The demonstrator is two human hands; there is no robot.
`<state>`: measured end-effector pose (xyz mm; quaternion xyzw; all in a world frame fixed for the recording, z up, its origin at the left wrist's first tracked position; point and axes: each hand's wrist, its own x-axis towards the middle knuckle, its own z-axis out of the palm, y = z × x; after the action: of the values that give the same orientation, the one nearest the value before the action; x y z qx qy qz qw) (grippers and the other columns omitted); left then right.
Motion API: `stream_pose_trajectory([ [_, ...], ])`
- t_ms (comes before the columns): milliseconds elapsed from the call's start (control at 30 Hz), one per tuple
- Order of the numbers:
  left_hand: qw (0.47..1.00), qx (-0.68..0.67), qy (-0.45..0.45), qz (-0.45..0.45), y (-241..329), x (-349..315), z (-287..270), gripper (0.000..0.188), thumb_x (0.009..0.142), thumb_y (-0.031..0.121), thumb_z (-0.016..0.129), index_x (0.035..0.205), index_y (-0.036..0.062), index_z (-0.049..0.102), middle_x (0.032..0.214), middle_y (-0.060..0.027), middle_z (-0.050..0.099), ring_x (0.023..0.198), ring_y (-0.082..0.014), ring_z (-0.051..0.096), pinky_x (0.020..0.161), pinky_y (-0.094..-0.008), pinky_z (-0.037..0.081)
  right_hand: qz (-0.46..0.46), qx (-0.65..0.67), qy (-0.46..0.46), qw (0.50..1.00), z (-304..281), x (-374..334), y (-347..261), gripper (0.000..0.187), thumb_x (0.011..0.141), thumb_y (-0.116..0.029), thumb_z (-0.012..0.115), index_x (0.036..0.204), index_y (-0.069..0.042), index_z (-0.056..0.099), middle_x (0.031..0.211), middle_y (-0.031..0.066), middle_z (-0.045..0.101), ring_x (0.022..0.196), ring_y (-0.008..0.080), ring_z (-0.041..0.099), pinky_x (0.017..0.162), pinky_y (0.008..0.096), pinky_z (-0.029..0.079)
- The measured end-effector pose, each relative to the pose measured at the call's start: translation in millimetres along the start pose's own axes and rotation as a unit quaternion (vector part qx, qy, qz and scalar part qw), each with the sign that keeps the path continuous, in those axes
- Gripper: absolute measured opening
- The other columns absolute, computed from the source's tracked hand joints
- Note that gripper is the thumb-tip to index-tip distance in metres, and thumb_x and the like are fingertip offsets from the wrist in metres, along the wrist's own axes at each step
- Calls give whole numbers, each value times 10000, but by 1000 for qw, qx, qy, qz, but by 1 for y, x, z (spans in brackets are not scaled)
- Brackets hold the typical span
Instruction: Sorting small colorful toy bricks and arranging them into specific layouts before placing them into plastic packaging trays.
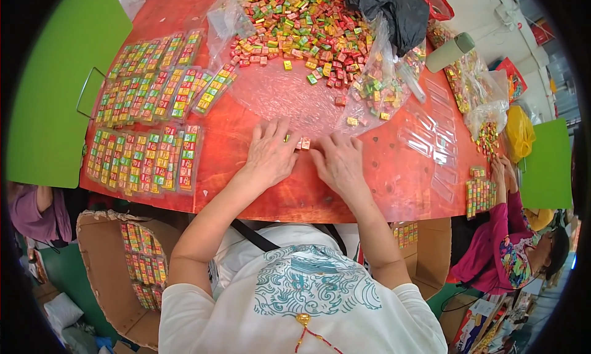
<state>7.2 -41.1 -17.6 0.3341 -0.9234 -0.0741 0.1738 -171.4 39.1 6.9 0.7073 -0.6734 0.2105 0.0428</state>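
A few small wrapped blocks (303,143), pink, red and white, sit in a short row on the red table between my two hands. My left hand (271,154) lies palm down over the left end of the row, its thumb side against the blocks, and a green-yellow piece shows by its fingers. Just to the right, my right hand (340,162) rests with bent fingers apart and fingertips down on the table, close to the row's right end. Nothing shows in it. Beyond both hands, a large heap of the same blocks (308,28) spills over clear plastic sheeting (271,92).
Filled clear trays (138,95) stand in rows at the left. Unfilled clear trays (440,138) lie at the right, near a pale green bottle (449,52). Cardboard boxes (101,261) flank me below the table edge. A co-worker in a magenta sleeve (492,231) handles blocks at far right.
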Motion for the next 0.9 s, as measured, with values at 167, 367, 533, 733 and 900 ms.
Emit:
stream_pose_trajectory([
  [167,999,-29,1,20,6,4,-5,534,799,242,753,1287,100,587,1444,-191,468,1322,-364,439,1010,-542,367,43,31,-31,998,-24,-33,19,229,861,-214,724,1058,-107,679,954,64,624,935,266,605,886,417,381],
  [367,999,-21,19,41,7,7,5,492,812,233,744,1262,100,595,1423,-192,488,1322,-364,439,999,-532,360,16,-27,-47,998,-16,-36,3,277,831,-245,745,1056,-107,663,959,78,591,955,264,582,886,420,378],
  [533,999,-19,26,42,9,7,8,455,818,205,737,1240,99,605,1409,-188,502,1321,-367,447,1013,-525,348,-5,-27,-23,999,-1,-19,5,232,847,-177,709,1055,-94,650,964,79,601,957,263,583,907,420,385],
  [733,998,-40,22,33,12,5,7,473,807,189,740,1249,96,601,1417,-184,500,1316,-366,458,1017,-523,349,-8,6,-31,999,10,-2,6,259,859,-130,679,1116,-101,663,977,77,612,973,264,588,901,425,399],
  [900,999,-33,3,25,11,5,10,480,813,197,733,1263,105,593,1428,-187,489,1321,-372,448,1021,-524,351,-23,23,14,999,10,2,9,191,866,-144,668,1051,-99,667,942,84,601,956,261,593,875,421,397],
])
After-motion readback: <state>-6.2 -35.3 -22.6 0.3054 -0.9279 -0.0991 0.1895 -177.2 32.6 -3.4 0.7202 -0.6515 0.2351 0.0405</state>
